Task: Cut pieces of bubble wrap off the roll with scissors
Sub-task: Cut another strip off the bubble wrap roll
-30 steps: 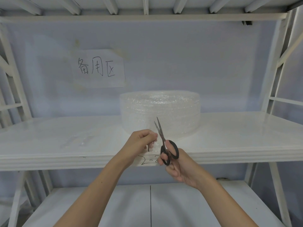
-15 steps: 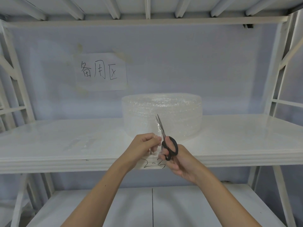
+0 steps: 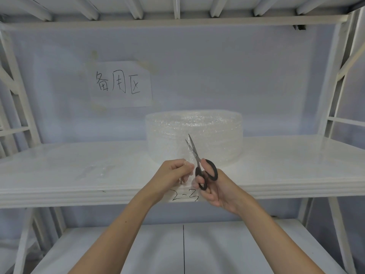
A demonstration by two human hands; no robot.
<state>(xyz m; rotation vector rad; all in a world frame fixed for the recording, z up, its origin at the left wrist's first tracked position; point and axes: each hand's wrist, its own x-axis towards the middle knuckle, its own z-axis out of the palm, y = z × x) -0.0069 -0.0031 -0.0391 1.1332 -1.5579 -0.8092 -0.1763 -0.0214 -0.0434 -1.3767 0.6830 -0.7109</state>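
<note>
Scissors (image 3: 199,161) in right hand (image 3: 219,186), blades apart

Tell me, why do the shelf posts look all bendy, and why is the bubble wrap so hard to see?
In the head view the wide-angle lens bows the shelf posts near the edges; the clear bubble wrap roll blends into the pale wall and white shelf, with only small glints showing; lighting is soft, with faint shadows; the black scissors between the left hand and right hand stand out sharply.
</note>
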